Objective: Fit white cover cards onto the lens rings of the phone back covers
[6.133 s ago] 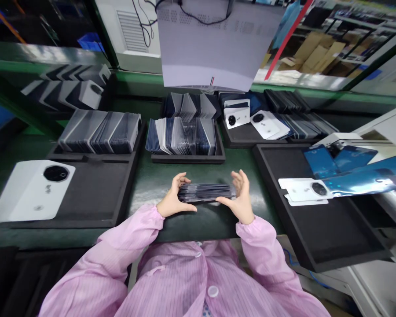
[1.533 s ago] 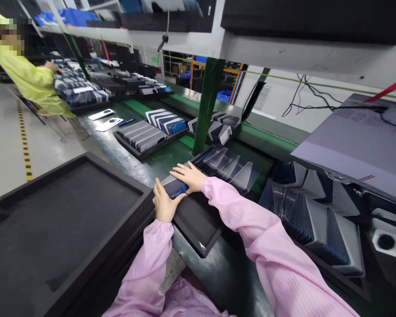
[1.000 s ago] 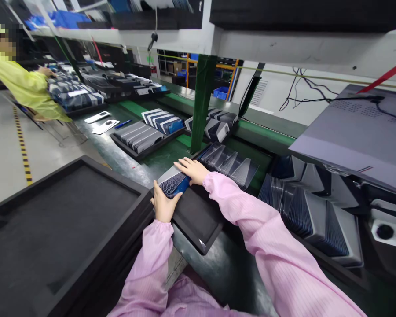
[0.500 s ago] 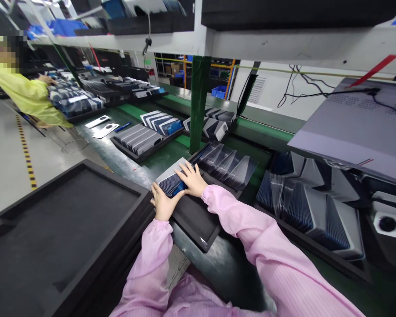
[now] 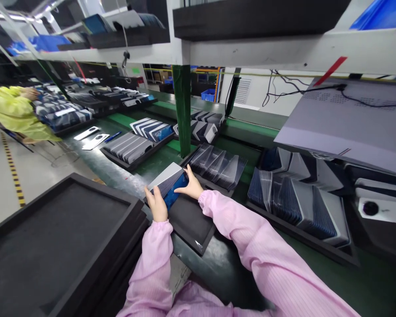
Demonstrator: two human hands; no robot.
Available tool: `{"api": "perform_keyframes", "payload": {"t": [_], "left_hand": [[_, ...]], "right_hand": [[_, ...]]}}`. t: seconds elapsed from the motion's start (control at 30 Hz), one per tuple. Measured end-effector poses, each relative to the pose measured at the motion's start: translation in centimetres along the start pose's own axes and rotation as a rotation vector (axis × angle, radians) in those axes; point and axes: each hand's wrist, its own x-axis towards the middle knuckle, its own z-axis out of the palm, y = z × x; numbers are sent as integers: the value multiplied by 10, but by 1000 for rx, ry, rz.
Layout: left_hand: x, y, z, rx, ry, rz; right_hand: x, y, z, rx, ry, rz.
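In the head view, a fanned stack of thin panels (image 5: 165, 179), pale grey at the back with a glossy blue front one, lies in a black foam tray (image 5: 203, 240). My left hand (image 5: 157, 206) grips its left edge, thumb and fingers bent round it. At the opposite edge, my right hand (image 5: 192, 185) has its thumb on the blue face and its fingers behind the stack. Just beyond, clear sheets (image 5: 218, 165) stand in leaning rows in the same tray or one adjoining it; I cannot tell which.
Large black trays (image 5: 86, 207) are piled at my left. On the right stands a tray of dark and grey panels (image 5: 303, 202). Farther off are trays of grey panels (image 5: 128, 147), a green post (image 5: 182, 110) and an overhead shelf (image 5: 244, 48). A person in yellow (image 5: 16, 114) works at far left.
The view has swung slightly right. My right hand's fingers have drawn off the stack's top to its right edge, baring more of the blue face. My left hand still grips the left edge.
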Motion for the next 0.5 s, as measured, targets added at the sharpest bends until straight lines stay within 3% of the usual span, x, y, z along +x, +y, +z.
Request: {"api": "perform_keyframes", "payload": {"t": [0.23,0.33,0.5], "left_hand": [[-6,4,-6,-97,95,-121],[-9,8,-9,-115,124,-127],[-8,13,-9,-133,144,-130]], "right_hand": [[4,6,3,143,55,53],[24,0,0,149,74,67],[62,-5,-9,170,-4,120]]}}
